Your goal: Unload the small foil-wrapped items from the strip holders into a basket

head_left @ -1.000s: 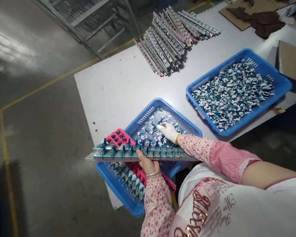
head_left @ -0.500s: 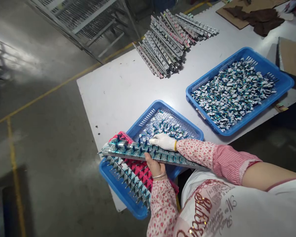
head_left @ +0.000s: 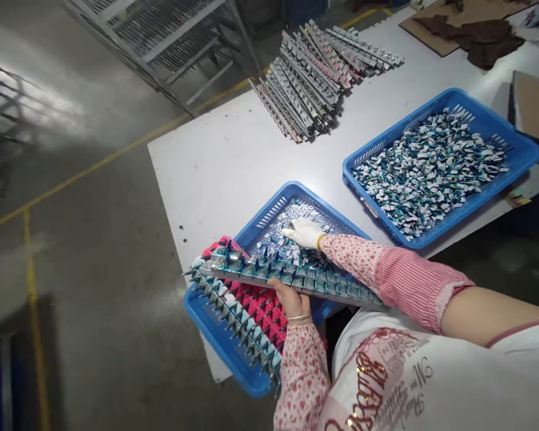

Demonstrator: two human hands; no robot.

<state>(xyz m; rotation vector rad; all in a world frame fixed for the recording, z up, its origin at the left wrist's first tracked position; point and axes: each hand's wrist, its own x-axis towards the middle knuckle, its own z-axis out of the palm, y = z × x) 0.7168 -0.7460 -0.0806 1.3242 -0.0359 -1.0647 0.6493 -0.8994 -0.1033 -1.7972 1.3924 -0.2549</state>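
My left hand (head_left: 293, 301), bare with a bangle at the wrist, grips a long grey bar (head_left: 251, 274) from below. Rows of shiny teal pieces with upright points line the bar's top. Above the near blue basket (head_left: 263, 212), my right hand (head_left: 304, 232) wears a white glove. Its fingers stretch out to the left, apart from the bar, over small loose teal-and-white pieces (head_left: 269, 244); no piece shows clearly in them. Under the bar's left part lie red strips (head_left: 260, 302) and pale blue-grey strips (head_left: 233, 308) with pointed pieces, resting across another blue basket (head_left: 224, 347).
A larger blue basket (head_left: 527, 146) full of similar small pieces stands on the white table (head_left: 206, 173). Many grey bars (head_left: 303, 84) are piled at the far edge. Cardboard with brown cloth (head_left: 476, 39) lies at the far right. A metal rack (head_left: 179, 42) stands beyond the table.
My right hand has lifted off the bar and moved up and to the right, over the loose pieces in the basket. My left hand still holds the bar; the view has shifted slightly.
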